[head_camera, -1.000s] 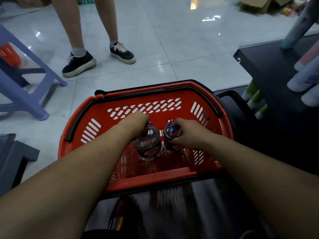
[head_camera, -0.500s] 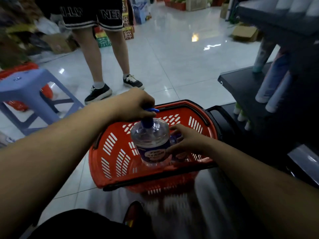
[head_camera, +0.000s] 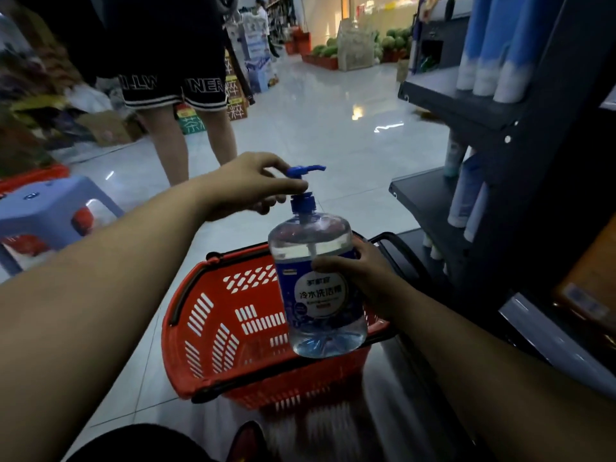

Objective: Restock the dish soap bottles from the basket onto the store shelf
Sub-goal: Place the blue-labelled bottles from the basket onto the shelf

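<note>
Both hands hold the clear plastic dish soap bottle with blue pump and label [head_camera: 320, 288] above the red slotted plastic basket [head_camera: 233, 331]: left hand [head_camera: 253, 185] pinches the pump neck, right hand [head_camera: 363, 275] wraps the body. Dark metal store shelf [head_camera: 466, 105] stands right.

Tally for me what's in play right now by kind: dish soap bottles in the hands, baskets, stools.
Clear dish soap bottle with blue pump and blue label, held by left hand at the pump and right hand on its side: 1
Red slotted plastic basket on the floor: 1
Lavender plastic stool: 1
Total: 3
</note>
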Demonstrator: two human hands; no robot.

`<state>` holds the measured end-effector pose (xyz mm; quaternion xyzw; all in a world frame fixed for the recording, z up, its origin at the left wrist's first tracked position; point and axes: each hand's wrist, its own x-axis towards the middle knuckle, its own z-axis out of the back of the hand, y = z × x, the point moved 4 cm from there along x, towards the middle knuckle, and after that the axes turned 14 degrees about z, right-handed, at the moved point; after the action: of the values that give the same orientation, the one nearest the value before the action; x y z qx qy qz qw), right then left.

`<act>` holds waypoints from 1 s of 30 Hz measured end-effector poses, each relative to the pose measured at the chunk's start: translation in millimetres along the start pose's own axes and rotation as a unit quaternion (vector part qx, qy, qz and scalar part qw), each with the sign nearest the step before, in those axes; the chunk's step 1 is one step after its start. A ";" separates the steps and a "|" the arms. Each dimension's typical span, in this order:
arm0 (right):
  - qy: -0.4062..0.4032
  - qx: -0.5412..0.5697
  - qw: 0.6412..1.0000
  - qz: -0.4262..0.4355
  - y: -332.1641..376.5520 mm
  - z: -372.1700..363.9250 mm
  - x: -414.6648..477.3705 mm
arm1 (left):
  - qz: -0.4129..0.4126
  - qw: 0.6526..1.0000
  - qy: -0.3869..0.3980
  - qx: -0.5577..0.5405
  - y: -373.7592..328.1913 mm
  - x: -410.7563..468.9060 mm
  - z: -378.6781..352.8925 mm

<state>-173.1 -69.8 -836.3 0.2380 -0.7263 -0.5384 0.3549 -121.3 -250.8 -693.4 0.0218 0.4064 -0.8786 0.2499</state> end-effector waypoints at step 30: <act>-0.362 -0.050 0.923 -0.120 202.5 87.9 -296.0 | 0.024 0.853 0.430 -0.297 -100.3 -179.6 -278.1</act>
<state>-45.6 261.7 -735.2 0.0943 -0.7437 -0.6618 0.0119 -56.0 81.1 -765.5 0.3315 0.7140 -0.6132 0.0656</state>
